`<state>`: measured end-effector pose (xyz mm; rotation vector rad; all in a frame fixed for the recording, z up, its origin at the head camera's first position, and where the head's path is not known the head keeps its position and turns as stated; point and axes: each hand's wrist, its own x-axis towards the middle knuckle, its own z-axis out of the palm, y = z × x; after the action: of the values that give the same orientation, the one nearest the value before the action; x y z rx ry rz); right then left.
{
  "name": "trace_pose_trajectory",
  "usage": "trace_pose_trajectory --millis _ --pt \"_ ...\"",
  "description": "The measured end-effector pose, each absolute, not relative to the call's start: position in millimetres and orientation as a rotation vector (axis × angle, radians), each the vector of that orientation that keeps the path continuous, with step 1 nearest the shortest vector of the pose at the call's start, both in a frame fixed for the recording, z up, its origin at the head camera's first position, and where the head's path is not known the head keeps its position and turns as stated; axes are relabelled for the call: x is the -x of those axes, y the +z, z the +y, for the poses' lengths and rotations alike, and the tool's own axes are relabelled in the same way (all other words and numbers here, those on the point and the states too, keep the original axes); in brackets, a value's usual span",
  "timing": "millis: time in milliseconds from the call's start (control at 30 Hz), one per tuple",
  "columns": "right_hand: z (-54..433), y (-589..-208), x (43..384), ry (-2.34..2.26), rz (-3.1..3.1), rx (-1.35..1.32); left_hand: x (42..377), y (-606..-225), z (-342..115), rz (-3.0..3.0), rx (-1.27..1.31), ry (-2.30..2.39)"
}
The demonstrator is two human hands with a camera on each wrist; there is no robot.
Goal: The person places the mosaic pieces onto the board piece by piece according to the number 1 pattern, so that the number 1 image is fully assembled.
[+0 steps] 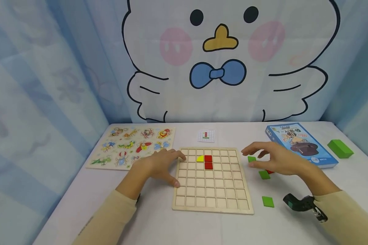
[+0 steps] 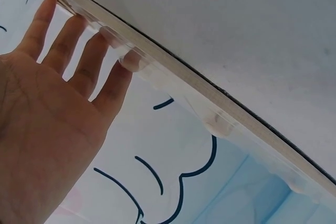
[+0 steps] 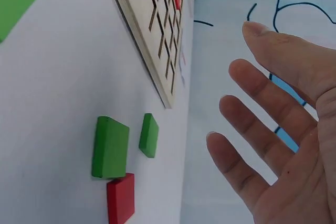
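Touching board (image 1: 210, 192) with widely spread left hand (image 1: 156, 165). Hovering near green tiles (image 1: 264, 175) with wide-fingered right hand (image 1: 276, 158).

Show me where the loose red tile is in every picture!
Head: the loose red tile is right of the wooden grid board, partly behind the right hand.
Left wrist: not in it.
Right wrist: near the bottom, left of middle, below a green tile.
Shared landmark: the curtain with black cartoon lines.

The board (image 1: 214, 183) by the left grip (image 1: 156, 165) looks like smooth, dull wood; the curtain (image 1: 217, 102) beyond that grip is wavy cloth.
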<state>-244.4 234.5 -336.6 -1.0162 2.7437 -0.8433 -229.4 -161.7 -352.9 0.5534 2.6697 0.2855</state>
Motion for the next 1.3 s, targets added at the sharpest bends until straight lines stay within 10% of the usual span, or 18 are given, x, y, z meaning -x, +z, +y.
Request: trace_pose_trajectory --millis 1300 --pt "292.2 -348.7 228.7 -0.791 2.886 0.990 231.5 -353.5 -157.7 2.682 -0.538 0.278"
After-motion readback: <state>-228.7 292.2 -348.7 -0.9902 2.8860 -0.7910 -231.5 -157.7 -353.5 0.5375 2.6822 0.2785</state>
